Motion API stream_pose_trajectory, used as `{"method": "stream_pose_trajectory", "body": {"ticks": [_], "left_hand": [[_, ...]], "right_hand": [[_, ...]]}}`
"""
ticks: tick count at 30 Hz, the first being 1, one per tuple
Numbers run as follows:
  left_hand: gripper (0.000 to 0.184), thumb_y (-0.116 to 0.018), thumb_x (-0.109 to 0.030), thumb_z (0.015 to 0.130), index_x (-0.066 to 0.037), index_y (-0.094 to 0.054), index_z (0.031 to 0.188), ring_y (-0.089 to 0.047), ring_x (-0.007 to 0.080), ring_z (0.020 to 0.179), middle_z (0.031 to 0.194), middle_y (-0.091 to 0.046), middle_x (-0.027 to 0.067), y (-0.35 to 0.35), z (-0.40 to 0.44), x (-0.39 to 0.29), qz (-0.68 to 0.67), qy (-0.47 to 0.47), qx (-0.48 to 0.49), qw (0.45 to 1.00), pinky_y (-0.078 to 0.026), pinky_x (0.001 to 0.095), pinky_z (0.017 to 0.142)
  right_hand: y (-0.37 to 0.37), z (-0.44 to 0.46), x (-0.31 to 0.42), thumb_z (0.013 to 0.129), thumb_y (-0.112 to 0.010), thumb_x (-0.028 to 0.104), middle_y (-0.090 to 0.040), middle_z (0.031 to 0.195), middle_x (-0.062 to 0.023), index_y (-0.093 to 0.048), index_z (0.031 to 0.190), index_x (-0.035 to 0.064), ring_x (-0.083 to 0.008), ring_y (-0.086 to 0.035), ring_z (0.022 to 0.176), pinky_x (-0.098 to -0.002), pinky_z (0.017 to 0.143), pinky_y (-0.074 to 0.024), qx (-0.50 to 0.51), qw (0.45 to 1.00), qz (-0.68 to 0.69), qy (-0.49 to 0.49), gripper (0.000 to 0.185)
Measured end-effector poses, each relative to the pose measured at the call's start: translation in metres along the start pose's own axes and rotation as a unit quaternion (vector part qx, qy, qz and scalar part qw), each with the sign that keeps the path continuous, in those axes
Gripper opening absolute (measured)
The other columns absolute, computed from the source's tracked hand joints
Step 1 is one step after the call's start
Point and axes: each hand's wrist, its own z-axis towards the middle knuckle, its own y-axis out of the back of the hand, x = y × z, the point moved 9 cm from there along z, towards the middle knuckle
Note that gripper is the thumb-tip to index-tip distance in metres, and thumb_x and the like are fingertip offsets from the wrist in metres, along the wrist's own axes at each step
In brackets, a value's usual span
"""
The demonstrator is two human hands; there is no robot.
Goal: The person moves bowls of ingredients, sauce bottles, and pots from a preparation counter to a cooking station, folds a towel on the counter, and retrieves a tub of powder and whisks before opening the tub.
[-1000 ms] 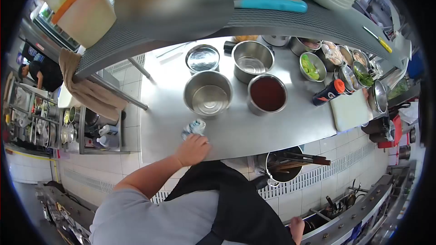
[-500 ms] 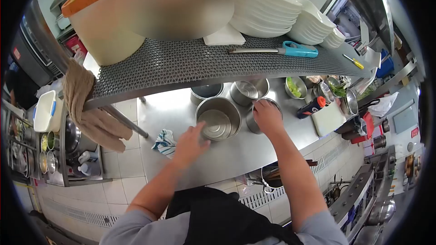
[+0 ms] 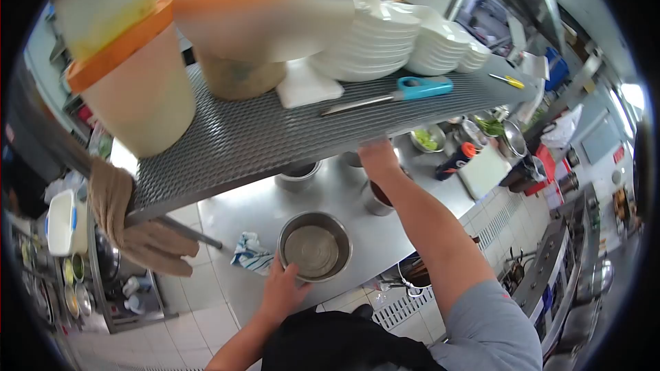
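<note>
My left hand (image 3: pixel 280 287) grips the near left side of a round steel pot (image 3: pixel 338 247), its fingers at the rim. The pot stands near the front of the steel table, and its bottom shows bare metal with rings. My right hand (image 3: pixel 378 156) reaches beneath the shelf edge, which hides its fingers, so what they hold cannot be seen. Below my right wrist stands another steel pot (image 3: pixel 375 205), partly covered by the forearm. Farther back, a third pot (image 3: pixel 298 177) is partly hidden by the shelf. A striped cloth (image 3: pixel 251 253) lies left of my left hand.
The mesh shelf (image 3: pixel 275 130) crosses above the table, bearing tubs, stacked white dishes (image 3: pixel 375 41) and a blue-handled lighter (image 3: pixel 423 88). A brown towel (image 3: pixel 113 199) hangs at its left end. A bottle (image 3: pixel 454 163), white cutting board (image 3: pixel 485 172) and bowl of greens (image 3: pixel 427 139) are at right.
My left hand has taken hold of the pot, which now stands nearer my body. My right hand has left the right pot's rim and moved farther back under the shelf. The view has shifted.
</note>
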Motion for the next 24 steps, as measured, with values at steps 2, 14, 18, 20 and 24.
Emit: {"method": "stream_pose_trajectory", "body": {"ticks": [2,14,18,20,24], "left_hand": [[0.047,-0.084,-0.026,0.071,-0.005,-0.063,0.108,-0.046,0.0497,0.130,0.148,-0.035,0.0368,-0.004,0.003,-0.001,-0.011,-0.040,0.004,0.999,-0.045,0.0510,0.104],[0.040,-0.090,-0.026,0.066,-0.004,-0.063,0.086,-0.065,0.0271,0.083,0.088,-0.066,0.0148,-0.041,0.069,-0.147,0.020,-0.261,0.306,0.915,-0.051,0.0394,0.073],[0.033,-0.085,-0.021,0.073,0.000,-0.066,0.089,-0.064,0.0282,0.074,0.080,-0.067,0.0174,-0.099,0.038,-0.272,0.027,-0.361,0.374,0.854,-0.051,0.0400,0.070],[0.033,-0.085,-0.018,0.072,0.002,-0.065,0.089,-0.063,0.0258,0.072,0.075,-0.065,0.0167,-0.140,0.011,-0.318,0.028,-0.428,0.415,0.802,-0.049,0.0383,0.067],[0.033,-0.085,-0.017,0.071,0.003,-0.065,0.089,-0.063,0.0262,0.070,0.075,-0.066,0.0167,-0.194,-0.075,-0.416,0.073,-0.497,0.437,0.746,-0.049,0.0383,0.067]], "right_hand": [[0.024,-0.013,-0.008,0.087,-0.059,0.014,-0.067,0.102,-0.0047,-0.072,0.096,0.0149,-0.0220,-0.067,0.098,-0.0398,0.085,-0.0452,-0.063,0.998,0.004,-0.001,0.016],[0.141,-0.368,-0.063,0.085,-0.058,0.010,-0.059,0.098,-0.0127,-0.056,0.099,0.0072,-0.0348,-0.068,0.074,-0.0449,0.064,-0.0553,-0.132,0.910,0.324,-0.221,0.014],[0.151,-0.549,-0.070,0.087,-0.060,0.015,-0.059,0.099,-0.0091,-0.056,0.096,0.0083,-0.0322,-0.067,0.079,-0.0429,0.066,-0.0542,-0.168,0.861,0.293,-0.380,0.012],[0.167,-0.645,-0.067,0.087,-0.061,0.016,-0.059,0.098,-0.0079,-0.056,0.094,0.0087,-0.0303,-0.066,0.080,-0.0415,0.066,-0.0541,-0.160,0.843,0.230,-0.460,0.011],[0.234,-0.831,-0.026,0.087,-0.064,0.016,-0.060,0.095,-0.0080,-0.056,0.091,0.0084,-0.0298,-0.064,0.083,-0.0404,0.070,-0.0537,-0.098,0.780,0.093,-0.611,0.011]]}}
